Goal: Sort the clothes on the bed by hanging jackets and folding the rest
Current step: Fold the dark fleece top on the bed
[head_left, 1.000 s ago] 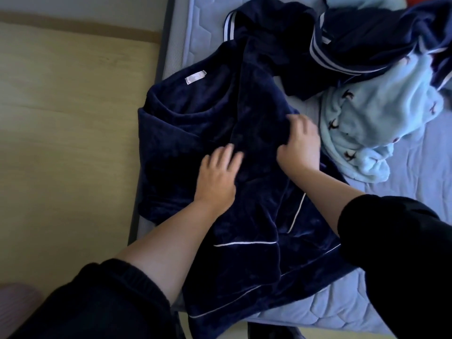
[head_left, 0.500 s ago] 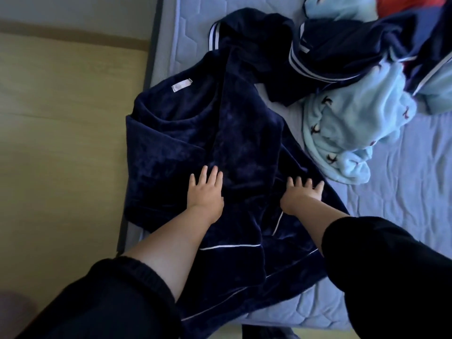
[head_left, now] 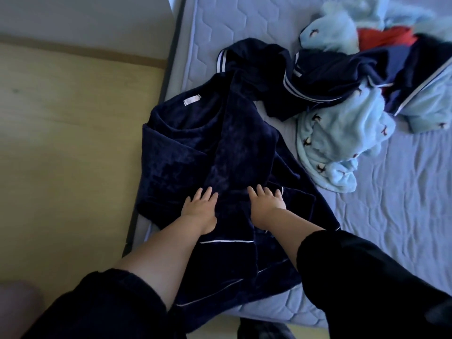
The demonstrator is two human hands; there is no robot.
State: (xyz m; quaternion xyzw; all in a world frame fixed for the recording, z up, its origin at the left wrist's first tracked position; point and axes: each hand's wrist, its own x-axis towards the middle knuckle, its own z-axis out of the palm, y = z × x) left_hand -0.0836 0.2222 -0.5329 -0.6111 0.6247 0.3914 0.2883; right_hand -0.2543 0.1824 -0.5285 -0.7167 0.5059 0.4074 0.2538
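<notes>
Both hands lie palm down on the navy top [head_left: 186, 148], near its middle; the left hand [head_left: 199, 204] has its fingers straight and a little spread, the right hand [head_left: 266, 200] the same, and neither grasps anything, they only press the cloth flat; the top is spread at the near left corner of the bed [head_left: 403, 216], collar and white label [head_left: 192, 100] away from the person, one side folded in over the middle, the hem and left edge hanging past the bed's edge toward the floor [head_left: 61, 143]; that overhang is the likeliest trouble, I judge, since the plush looks heavy and smooth and its own weight could drag the piece off once the palms lift; the thick nap may also spring the folded panel open, leaving a lumpy, crooked fold; a far part of the top runs up against the striped garment [head_left: 325, 77] in the heap, dark on dark, so where one ends I cannot tell, and a pull on the top might drag its neighbour along or tangle with it; the blue fleece [head_left: 337, 133] lies just beside the right edge and could get caught under a fold; a red cloth [head_left: 386, 36] shows at the back of the heap; the surface is quilted, soft and creased on the right, so it gives no firm backing for sharp creases; a dark frame [head_left: 171, 69] edges it; beyond is yellowish floor and a pale wall [head_left: 73, 11] with a skirting [head_left: 80, 48]
</notes>
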